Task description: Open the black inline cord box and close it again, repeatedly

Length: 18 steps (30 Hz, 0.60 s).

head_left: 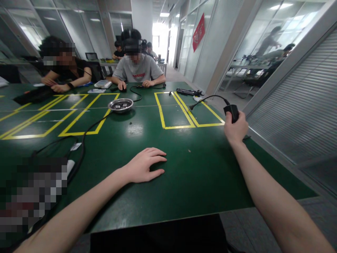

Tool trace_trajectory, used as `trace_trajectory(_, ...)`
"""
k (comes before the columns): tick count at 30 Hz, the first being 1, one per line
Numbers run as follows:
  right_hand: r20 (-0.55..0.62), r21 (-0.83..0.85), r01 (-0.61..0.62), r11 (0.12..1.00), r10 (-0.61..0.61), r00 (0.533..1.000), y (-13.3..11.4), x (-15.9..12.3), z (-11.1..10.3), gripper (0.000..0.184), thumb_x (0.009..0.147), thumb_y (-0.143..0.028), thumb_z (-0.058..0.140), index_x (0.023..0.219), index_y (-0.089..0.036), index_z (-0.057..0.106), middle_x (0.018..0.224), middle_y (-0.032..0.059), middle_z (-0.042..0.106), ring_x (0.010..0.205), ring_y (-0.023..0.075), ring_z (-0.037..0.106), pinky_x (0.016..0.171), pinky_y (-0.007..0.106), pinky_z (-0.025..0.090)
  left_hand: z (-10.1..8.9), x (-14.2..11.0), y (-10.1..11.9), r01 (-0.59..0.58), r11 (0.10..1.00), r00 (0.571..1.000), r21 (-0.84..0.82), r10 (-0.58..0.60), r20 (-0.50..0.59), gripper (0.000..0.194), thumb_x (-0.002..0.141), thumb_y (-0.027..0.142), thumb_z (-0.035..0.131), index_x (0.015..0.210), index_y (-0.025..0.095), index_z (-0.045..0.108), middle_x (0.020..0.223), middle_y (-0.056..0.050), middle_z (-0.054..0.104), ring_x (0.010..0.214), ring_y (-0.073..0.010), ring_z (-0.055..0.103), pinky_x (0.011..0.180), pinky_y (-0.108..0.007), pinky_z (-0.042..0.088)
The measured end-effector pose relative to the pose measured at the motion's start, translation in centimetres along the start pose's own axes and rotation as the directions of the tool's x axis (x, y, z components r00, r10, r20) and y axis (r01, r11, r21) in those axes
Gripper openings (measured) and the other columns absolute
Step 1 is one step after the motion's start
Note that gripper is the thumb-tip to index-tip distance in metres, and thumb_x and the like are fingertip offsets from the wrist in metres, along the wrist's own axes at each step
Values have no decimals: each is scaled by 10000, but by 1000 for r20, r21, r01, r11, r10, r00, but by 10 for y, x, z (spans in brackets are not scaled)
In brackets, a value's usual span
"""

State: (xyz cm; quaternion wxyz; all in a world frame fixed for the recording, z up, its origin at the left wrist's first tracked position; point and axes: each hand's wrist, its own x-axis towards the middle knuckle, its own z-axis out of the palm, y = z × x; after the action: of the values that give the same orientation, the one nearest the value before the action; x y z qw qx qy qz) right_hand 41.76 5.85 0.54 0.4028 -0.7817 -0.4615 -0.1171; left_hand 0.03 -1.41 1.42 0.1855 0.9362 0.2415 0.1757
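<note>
My left hand (pixel 144 165) lies palm down on the green table (pixel 184 175), fingers stretched out, holding nothing. My right hand (pixel 235 128) is closed round a small black box-shaped device (pixel 232 111) near the table's right edge. A black cable (pixel 207 98) runs from the device in an arc to a plug end lying inside a yellow taped rectangle (pixel 181 116).
A round metal dish (pixel 120 104) with small parts sits mid-table beside a black cable (pixel 84 140). A black tool (pixel 188 92) lies at the far right. Two people sit across the table, their hands on small items. Yellow tape boxes mark the left side.
</note>
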Motion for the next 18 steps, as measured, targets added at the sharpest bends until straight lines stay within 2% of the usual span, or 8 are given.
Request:
trace_trajectory(3, -166, -5, -44, 999, 43, 985, -6, -3, -3, 599, 1006, -557, 355, 1364, -113, 541, 1114, 233, 697, 1016, 404, 673, 853, 483, 502, 1, 0, -1, -1, 1000, 1000, -1, 1, -7, 306, 947, 328, 687, 1237, 233, 715, 1363, -109, 688, 1286, -285, 623, 1122, -500, 481)
trace_trajectory(5, -151, -7, -42, 999, 41, 988, -8, -5, -2, 586, 1003, -552, 371, 1359, -119, 545, 1112, 227, 701, 1013, 398, 675, 853, 479, 504, 1, 0, -1, -2, 1000, 1000, -2, 2, -7, 305, 949, 328, 685, 1236, 231, 714, 1364, -108, 687, 1283, -283, 624, 1124, -498, 479)
trace_trajectory(6, -113, -15, -52, 999, 50, 992, -9, -5, -1, 576, 997, -552, 388, 1351, -128, 551, 1107, 221, 705, 1011, 396, 675, 853, 479, 507, 1, 0, -1, -2, 1000, 1000, -3, 2, -6, 304, 951, 329, 684, 1236, 230, 714, 1366, -108, 686, 1283, -282, 624, 1124, -497, 479)
trace_trajectory(8, 39, -51, -91, 995, 93, 995, -9, -6, 2, 553, 971, -556, 455, 1328, -150, 573, 1095, 208, 715, 1007, 392, 679, 853, 477, 514, 0, 0, -1, -2, 1000, 1000, -1, 2, -4, 302, 952, 332, 682, 1235, 231, 713, 1366, -107, 686, 1282, -281, 625, 1123, -497, 479)
trace_trajectory(11, 278, -135, -134, 982, 167, 946, -11, -7, 6, 550, 942, -568, 520, 1312, -168, 593, 1110, 215, 723, 1021, 397, 686, 864, 477, 522, 0, 0, -1, 0, 1000, 1000, 5, 0, -2, 305, 947, 330, 688, 1232, 223, 714, 1362, -112, 688, 1282, -288, 625, 1121, -500, 480)
trace_trajectory(14, 333, -189, -119, 975, 177, 926, -14, -9, 7, 570, 963, -583, 491, 1343, -167, 574, 1161, 235, 716, 1055, 400, 691, 886, 490, 524, -1, 0, -1, 2, 1000, 1000, 9, -2, 3, 312, 943, 327, 693, 1234, 217, 711, 1366, -114, 685, 1286, -291, 623, 1116, -497, 483)
trace_trajectory(18, 422, -247, -41, 968, 146, 895, -19, -10, 7, 570, 960, -585, 518, 1356, -177, 562, 1199, 233, 709, 1084, 400, 692, 897, 502, 528, 0, -1, -1, 4, 1000, 1000, 11, -4, -1, 310, 944, 328, 692, 1234, 220, 706, 1370, -110, 683, 1283, -287, 622, 1117, -497, 480)
